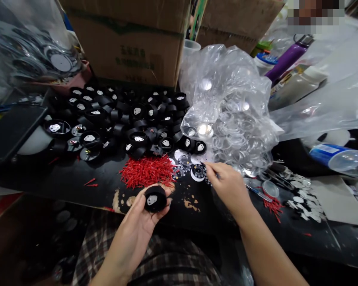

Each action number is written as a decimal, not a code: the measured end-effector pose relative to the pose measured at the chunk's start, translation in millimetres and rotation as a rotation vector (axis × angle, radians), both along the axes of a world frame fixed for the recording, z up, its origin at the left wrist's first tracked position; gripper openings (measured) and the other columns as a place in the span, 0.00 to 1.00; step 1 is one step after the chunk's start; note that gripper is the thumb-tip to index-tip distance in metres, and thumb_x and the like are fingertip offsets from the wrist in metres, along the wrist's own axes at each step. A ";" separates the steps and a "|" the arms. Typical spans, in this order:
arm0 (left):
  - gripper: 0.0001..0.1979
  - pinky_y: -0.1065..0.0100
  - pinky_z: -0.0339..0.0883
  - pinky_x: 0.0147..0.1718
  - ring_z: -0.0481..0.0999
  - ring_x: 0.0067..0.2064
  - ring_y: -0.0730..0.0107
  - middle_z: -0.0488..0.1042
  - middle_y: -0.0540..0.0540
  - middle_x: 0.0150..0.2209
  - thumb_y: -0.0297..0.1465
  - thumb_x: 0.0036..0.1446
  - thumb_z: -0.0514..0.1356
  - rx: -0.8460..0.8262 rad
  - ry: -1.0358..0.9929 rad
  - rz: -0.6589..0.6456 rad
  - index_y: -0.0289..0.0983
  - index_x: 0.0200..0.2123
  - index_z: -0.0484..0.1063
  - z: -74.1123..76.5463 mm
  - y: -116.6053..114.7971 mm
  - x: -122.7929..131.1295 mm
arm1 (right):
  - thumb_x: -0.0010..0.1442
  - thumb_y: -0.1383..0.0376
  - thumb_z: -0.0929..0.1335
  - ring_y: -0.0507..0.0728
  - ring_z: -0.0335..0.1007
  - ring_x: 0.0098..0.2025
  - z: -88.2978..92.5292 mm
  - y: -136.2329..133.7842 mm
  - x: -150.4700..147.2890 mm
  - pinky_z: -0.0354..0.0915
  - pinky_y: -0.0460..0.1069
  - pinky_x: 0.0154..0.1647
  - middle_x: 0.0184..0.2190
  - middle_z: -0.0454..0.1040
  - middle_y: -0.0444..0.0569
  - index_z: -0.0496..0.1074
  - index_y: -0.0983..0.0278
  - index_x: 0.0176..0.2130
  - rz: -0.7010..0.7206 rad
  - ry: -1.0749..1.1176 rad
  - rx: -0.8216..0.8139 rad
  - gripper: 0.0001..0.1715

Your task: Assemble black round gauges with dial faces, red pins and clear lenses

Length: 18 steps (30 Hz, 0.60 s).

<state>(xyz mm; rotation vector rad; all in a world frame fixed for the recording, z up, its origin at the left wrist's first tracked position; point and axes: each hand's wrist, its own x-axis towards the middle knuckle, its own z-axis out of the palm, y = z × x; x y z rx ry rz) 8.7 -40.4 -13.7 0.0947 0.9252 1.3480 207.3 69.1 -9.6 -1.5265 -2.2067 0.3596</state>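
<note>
My left hand (137,222) is wrapped round a black round case (155,198) with a silvery plate inside, held over the table's front edge. To the right, my right hand (226,184) has its thumb and forefinger together beside the printed dials (198,171); a small dark tip shows at the fingers, too small to name. A heap of red hands (147,171) lies just beyond my left hand. Behind it spreads a large pile of black cases (139,137), many with silvery plates inside.
A clear plastic bag of transparent discs (232,131) stands behind my right hand. Cardboard boxes (125,43) rise at the back. At the right lie white pieces (308,198), a blue-labelled tub (340,159) and a purple bottle (288,59).
</note>
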 end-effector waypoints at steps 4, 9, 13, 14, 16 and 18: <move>0.17 0.64 0.72 0.46 0.78 0.47 0.62 0.79 0.40 0.45 0.42 0.61 0.55 0.010 -0.113 -0.022 0.37 0.44 0.76 1.0 3.4 7.1 | 0.63 0.59 0.62 0.54 0.70 0.29 7.3 -20.4 -24.5 0.66 0.49 0.32 0.27 0.74 0.46 0.73 0.63 0.36 -0.045 0.406 -0.308 0.13; 0.16 0.68 0.72 0.43 0.78 0.46 0.66 0.80 0.43 0.45 0.42 0.61 0.55 -0.001 -0.006 0.163 0.39 0.45 0.75 2.4 7.3 3.3 | 0.61 0.60 0.65 0.51 0.66 0.26 11.0 -39.6 -53.0 0.63 0.46 0.26 0.27 0.70 0.42 0.70 0.61 0.50 0.019 0.689 -0.636 0.18; 0.13 0.66 0.72 0.46 0.77 0.47 0.66 0.78 0.45 0.47 0.37 0.59 0.60 -0.021 0.033 0.109 0.40 0.46 0.75 3.0 4.0 4.1 | 0.61 0.61 0.66 0.53 0.70 0.33 16.3 -43.4 -60.9 0.66 0.49 0.35 0.34 0.75 0.46 0.74 0.60 0.44 0.005 0.621 -0.486 0.12; 0.13 0.65 0.72 0.46 0.77 0.47 0.66 0.78 0.45 0.48 0.36 0.58 0.61 -0.021 0.030 0.076 0.40 0.46 0.76 2.6 2.6 5.9 | 0.61 0.62 0.66 0.54 0.71 0.35 17.6 -44.4 -63.3 0.66 0.49 0.36 0.35 0.75 0.46 0.73 0.60 0.42 0.011 0.621 -0.445 0.10; 0.14 0.64 0.71 0.49 0.75 0.51 0.63 0.77 0.46 0.51 0.36 0.58 0.61 -0.009 0.045 0.029 0.43 0.47 0.76 0.6 -0.4 9.7 | 0.61 0.63 0.66 0.54 0.72 0.36 19.9 -46.3 -68.4 0.67 0.49 0.38 0.35 0.75 0.46 0.72 0.61 0.40 0.040 0.607 -0.378 0.07; 0.14 0.63 0.69 0.51 0.71 0.56 0.61 0.74 0.48 0.55 0.37 0.58 0.61 0.007 0.105 0.011 0.46 0.48 0.75 -2.5 -3.1 11.8 | 0.61 0.64 0.65 0.54 0.71 0.35 21.5 -47.1 -71.8 0.67 0.49 0.37 0.34 0.75 0.46 0.71 0.61 0.39 0.077 0.548 -0.337 0.05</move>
